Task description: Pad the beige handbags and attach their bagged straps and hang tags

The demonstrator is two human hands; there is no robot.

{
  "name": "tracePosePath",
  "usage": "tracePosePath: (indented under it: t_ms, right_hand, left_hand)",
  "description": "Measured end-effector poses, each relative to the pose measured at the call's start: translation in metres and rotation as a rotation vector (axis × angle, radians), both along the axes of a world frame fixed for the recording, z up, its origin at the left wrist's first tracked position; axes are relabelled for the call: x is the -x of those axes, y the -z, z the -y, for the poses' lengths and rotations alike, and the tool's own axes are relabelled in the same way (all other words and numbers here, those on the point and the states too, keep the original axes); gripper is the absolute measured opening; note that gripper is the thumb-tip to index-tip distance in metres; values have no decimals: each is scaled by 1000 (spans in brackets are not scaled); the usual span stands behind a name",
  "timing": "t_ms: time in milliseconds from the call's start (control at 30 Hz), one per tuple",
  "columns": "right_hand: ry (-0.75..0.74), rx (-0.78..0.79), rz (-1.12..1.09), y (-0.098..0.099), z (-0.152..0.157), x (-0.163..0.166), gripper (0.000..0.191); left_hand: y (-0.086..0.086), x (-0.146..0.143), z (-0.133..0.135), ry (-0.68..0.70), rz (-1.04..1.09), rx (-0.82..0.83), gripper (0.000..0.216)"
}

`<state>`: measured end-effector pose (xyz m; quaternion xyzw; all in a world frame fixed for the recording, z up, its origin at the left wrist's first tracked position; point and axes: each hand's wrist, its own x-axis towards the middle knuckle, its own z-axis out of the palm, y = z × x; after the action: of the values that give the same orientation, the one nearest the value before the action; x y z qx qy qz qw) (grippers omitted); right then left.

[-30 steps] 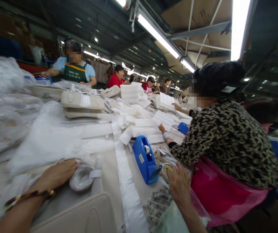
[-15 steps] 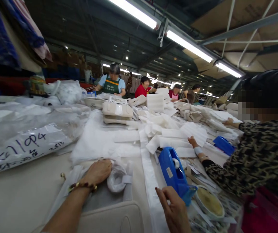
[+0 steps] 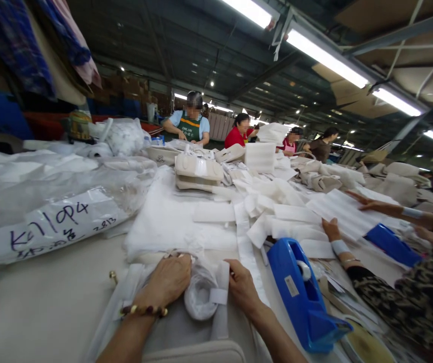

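On the table in front of me lies a pale beige bag (image 3: 197,353), with a ring-shaped bundle (image 3: 200,295) wrapped in clear plastic resting on it. My left hand (image 3: 169,282), a beaded bracelet at its wrist, is closed beside the bundle's upper left; what its curled fingers grip is hidden. A white foam strip (image 3: 222,302) runs along the bundle's right side, and a short white tab crosses from it to the ring. My right hand (image 3: 244,287) pinches this strip near its top end between thumb and fingers.
A blue tape dispenser (image 3: 300,297) stands at my right, beside a round tape roll (image 3: 366,343). White foam sheets (image 3: 178,222) and stacked beige bags (image 3: 199,169) lie ahead. A marked plastic bag (image 3: 61,222) fills the left. A co-worker's hands (image 3: 332,232) handle foam at right.
My right hand has moved left and forward from beside the dispenser onto the white foam strip. My left hand stays by the bundle. The view has swung slightly left.
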<state>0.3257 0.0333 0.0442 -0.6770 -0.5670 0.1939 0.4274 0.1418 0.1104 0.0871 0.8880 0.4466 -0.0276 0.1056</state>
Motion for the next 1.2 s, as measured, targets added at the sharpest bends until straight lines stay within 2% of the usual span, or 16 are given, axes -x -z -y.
tracePosePath:
  t_ms: [267,400,567,767,867,1067,1200]
  right_hand:
    - [40,125,-181,6,-89,5,28]
    - [-11,145,-292,8,-112,14,28]
    - [-127,137,-562,6,-107,21,30]
    - [-303,259,-770,-2,-84,34,32]
    - [-332,274,-796,-1,-81,34,26]
    - [-185,152,-775,12,-86,23,26]
    - [-263,152,-707,12,-79,33,28]
  left_hand:
    - [-1,2,4,-34,79,-12,36]
    - [-2,1,4,-59,96,-3,37]
    - [-2,3,5,-78,120,27,35]
    - [-2,6,7,-105,175,30,38]
    - [-3,6,8,-109,189,27,42]
    - [-10,9,11,-92,213,51,41]
    - [-15,11,11,-101,246,45,39]
